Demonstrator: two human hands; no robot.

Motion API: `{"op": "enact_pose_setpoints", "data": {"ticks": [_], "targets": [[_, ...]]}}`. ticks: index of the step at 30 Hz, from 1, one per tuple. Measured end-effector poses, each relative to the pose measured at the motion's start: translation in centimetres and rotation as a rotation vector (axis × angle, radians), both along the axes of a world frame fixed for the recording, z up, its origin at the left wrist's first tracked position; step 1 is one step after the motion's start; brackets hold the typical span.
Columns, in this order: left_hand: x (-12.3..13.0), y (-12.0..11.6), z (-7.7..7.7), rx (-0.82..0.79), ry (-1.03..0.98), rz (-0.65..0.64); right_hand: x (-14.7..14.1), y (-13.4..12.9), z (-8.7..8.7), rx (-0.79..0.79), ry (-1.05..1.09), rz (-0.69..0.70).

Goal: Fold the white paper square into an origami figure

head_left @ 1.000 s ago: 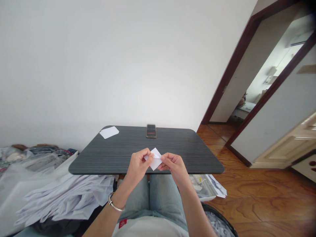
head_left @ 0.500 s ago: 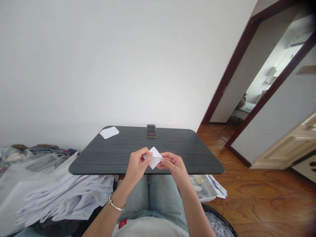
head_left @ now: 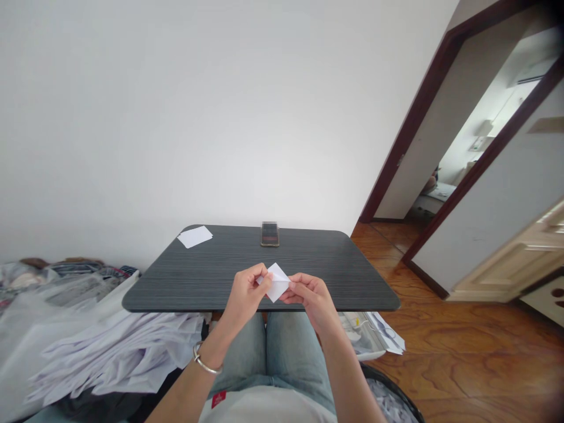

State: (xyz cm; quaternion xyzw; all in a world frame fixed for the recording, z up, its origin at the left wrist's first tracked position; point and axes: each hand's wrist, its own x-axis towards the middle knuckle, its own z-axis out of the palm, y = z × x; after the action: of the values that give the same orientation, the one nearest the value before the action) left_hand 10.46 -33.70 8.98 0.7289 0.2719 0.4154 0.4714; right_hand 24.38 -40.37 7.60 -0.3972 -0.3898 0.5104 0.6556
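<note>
A small white folded paper (head_left: 277,283), diamond-shaped with a crease across it, is held up over the front edge of the dark table (head_left: 220,294). My left hand (head_left: 250,289) pinches its left corner between thumb and forefinger. At the right corner, the thumb and fingertips of my right hand (head_left: 308,291) grip the paper. A little stack of white paper (head_left: 195,236) lies at the table's far left corner. Near the back edge, a phone (head_left: 270,234) sits at the middle.
White cloth or sheets (head_left: 123,352) are piled left of my legs, beside plastic-wrapped items. To the right below the table are a white tray (head_left: 370,355), loose papers (head_left: 390,333) and a black-rimmed bin (head_left: 390,399). A wall stands behind the table.
</note>
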Motion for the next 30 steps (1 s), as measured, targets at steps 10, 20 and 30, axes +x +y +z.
{"op": "enact_pose_setpoints", "data": {"ticks": [10,20,30], "targets": [[0.15,-0.18,0.20,0.109,0.104,0.066,-0.11,0.24,0.12,-0.008,-0.106,-0.038],[0.33,-0.17,0.18,0.111,0.111,0.040,-0.07,0.39,-0.11,-0.025,-0.115,-0.031],[0.39,-0.18,-0.18,-0.083,-0.072,-0.015,-0.16,0.56,-0.46,-0.002,-0.161,-0.065]]}}
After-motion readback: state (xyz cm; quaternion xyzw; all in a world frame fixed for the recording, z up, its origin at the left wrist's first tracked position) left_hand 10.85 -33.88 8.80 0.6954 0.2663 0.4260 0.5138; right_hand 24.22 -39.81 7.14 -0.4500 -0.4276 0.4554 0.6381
